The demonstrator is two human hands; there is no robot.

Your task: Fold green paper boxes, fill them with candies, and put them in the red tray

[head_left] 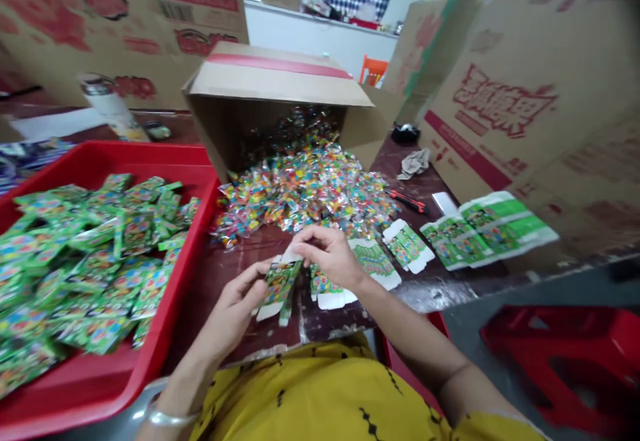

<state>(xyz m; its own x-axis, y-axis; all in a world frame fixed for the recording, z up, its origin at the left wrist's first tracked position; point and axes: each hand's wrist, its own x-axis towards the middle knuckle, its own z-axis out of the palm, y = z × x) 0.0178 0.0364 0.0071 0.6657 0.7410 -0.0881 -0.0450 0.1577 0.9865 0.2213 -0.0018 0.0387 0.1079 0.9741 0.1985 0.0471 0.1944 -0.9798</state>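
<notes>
Between the hands (235, 304), a part-hidden carton (281, 282)

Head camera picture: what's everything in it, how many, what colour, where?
Held carton: one, green, in hands
Small boxes: many, green, in tray
Tray: one, red, left
Wrapped sweets: many, multicoloured, middle
Open box: one, brown, back middle
Other boxes: several, brown, both sides
Flat cartons: several, green, right middle
Flask: one, white, back left
Packets: several, bluish, far left
Tool: one, red-black, beside sweets
Crumpled piece: one, pale, behind tool
Stool: one, red, lower right
Chair: one, orange, back
Ledge things: uncounted, blurred, back
Table: one, maroon, under sweets
Bracelet: one, silver, left wrist
Shirt: one, yellow, bottom
Left hand, right hand: one each, on carton
</notes>
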